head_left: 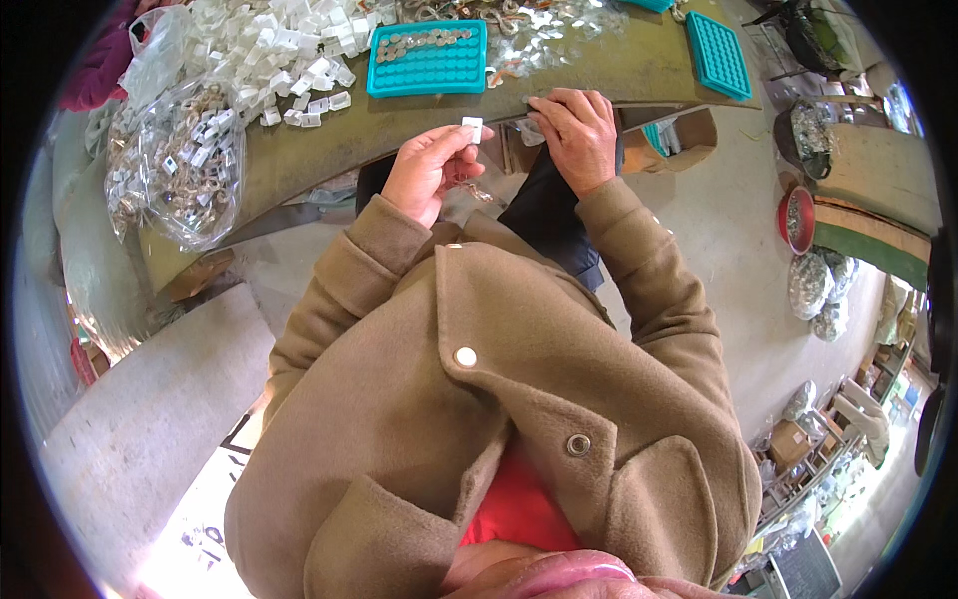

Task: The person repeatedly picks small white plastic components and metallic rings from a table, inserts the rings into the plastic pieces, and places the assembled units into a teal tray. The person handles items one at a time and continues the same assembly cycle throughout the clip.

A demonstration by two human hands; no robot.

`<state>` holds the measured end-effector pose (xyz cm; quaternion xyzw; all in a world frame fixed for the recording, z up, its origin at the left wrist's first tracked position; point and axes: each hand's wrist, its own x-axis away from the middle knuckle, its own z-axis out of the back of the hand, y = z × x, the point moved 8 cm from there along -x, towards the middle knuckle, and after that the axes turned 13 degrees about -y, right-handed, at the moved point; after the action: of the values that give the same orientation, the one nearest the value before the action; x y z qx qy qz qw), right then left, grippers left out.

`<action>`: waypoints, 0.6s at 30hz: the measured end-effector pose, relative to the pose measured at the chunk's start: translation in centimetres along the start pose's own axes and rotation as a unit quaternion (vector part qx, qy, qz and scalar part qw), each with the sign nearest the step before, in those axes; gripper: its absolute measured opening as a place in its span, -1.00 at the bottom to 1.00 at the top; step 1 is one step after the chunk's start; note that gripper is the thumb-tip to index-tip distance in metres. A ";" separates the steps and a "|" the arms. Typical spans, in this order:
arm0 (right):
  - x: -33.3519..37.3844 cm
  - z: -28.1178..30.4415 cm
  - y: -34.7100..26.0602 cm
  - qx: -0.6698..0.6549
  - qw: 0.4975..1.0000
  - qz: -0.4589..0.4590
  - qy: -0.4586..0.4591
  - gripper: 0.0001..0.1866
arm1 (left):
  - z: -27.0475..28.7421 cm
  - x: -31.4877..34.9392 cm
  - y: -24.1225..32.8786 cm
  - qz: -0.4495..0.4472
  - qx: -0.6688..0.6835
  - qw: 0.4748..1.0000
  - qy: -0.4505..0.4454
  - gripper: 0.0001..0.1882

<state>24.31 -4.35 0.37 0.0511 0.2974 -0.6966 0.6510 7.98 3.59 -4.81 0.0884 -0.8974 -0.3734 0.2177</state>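
My left hand (pixel 424 172) pinches a small white square plastic piece (pixel 473 127) between thumb and fingertips, just in front of the table edge. A thin, light-coloured cord (pixel 477 190) dangles below the same hand. To its right, my right hand (pixel 579 138) is at the table edge with fingers curled and tips pressed together; whatever they hold is too small to make out. Beyond my hands sits a teal tray (pixel 424 88) with small round pieces (pixel 424 42) in its far rows. Small clear pieces (pixel 552 45) are scattered on the table right of this tray.
A heap of white plastic pieces (pixel 269 50) covers the table's left part. A clear bag (pixel 180 165) of corded pieces hangs over the left edge. Another teal tray (pixel 718 58) lies at the right end. An open cardboard box (pixel 692 140) and a red bowl (pixel 796 220) are lower right.
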 end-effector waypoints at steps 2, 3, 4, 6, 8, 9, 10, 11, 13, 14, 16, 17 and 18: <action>-0.2 -0.4 0.4 -0.022 1.000 0.008 -0.014 -0.79 | -0.7 -0.2 0.3 -0.016 0.007 0.999 -0.029 -0.69; -0.2 -0.3 0.3 -0.037 0.999 0.017 -0.012 -0.78 | -0.7 -0.1 0.5 -0.022 -0.054 0.998 -0.017 -0.69; -0.3 -0.6 0.5 -0.032 0.999 0.010 -0.030 -0.77 | -1.0 -0.4 0.7 -0.028 -0.115 0.993 -0.005 -0.69; -0.5 -0.6 0.5 -0.028 0.998 0.010 -0.047 -0.76 | -2.5 -0.9 2.2 -0.114 -0.305 0.945 -0.016 -0.73; -0.7 -0.5 0.3 -0.013 0.998 0.010 -0.055 -0.76 | -4.1 -1.3 3.3 -0.161 -0.543 0.824 -0.002 -0.74; -0.7 -0.5 0.2 -0.006 0.998 0.011 -0.060 -0.76 | -5.2 -1.5 3.6 -0.190 -0.647 0.738 0.001 -0.75; -0.7 -0.5 0.2 -0.005 0.998 0.012 -0.056 -0.76 | -5.5 -2.3 3.4 -0.175 -0.693 0.700 0.004 -0.77; -0.7 -0.5 0.1 -0.004 0.998 0.013 -0.054 -0.76 | -5.6 -2.7 3.1 -0.153 -0.718 0.679 0.003 -0.78; -0.6 -0.5 0.2 -0.006 0.999 0.013 -0.046 -0.76 | -5.5 -3.5 2.3 -0.091 -0.763 0.639 0.001 -0.78; -0.6 -0.5 0.3 -0.010 0.999 0.011 -0.042 -0.76 | -5.5 -3.5 2.1 -0.080 -0.773 0.630 0.010 -0.79; -0.4 -0.4 0.4 -0.008 0.999 0.008 -0.035 -0.75 | -5.5 -3.0 1.6 -0.061 -0.787 0.614 0.017 -0.78; -0.4 -0.3 0.4 -0.003 0.999 0.007 -0.031 -0.74 | -5.5 -2.8 1.4 -0.051 -0.795 0.604 0.021 -0.77; -0.3 -0.1 0.4 -0.001 1.000 0.010 -0.022 -0.73 | -5.6 -2.4 1.2 -0.044 -0.802 0.595 0.021 -0.77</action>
<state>24.66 -4.02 0.30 0.0385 0.2830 -0.6910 0.6640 12.69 1.68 -1.29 -0.0749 -0.2257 -0.9499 0.2028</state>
